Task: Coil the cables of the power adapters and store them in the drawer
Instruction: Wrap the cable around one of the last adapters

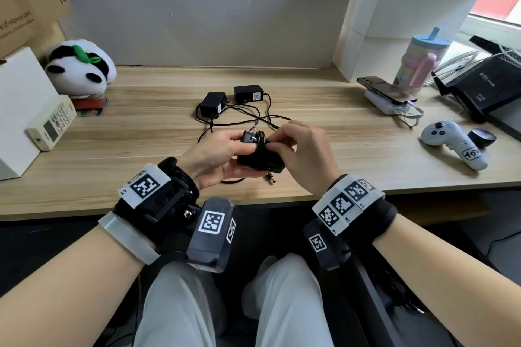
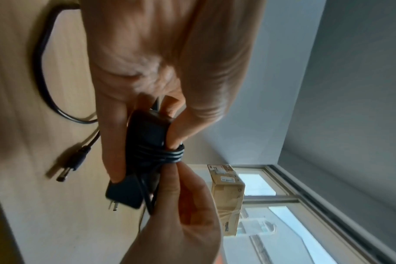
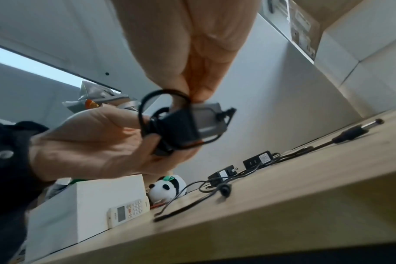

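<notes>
My left hand grips a black power adapter just above the desk's front part, fingers under it and thumb on top. Its cable is wound several turns around the body. My right hand pinches that cable at the adapter's side, where a small loop stands out. The cable's barrel plug lies on the desk below the hands. Two more black adapters lie farther back on the desk with their cables loose and tangled. No drawer shows in any view.
The wooden desk also holds a plush panda and a white remote at left. At right are a phone on a power bank, a cup, a white controller and a black router.
</notes>
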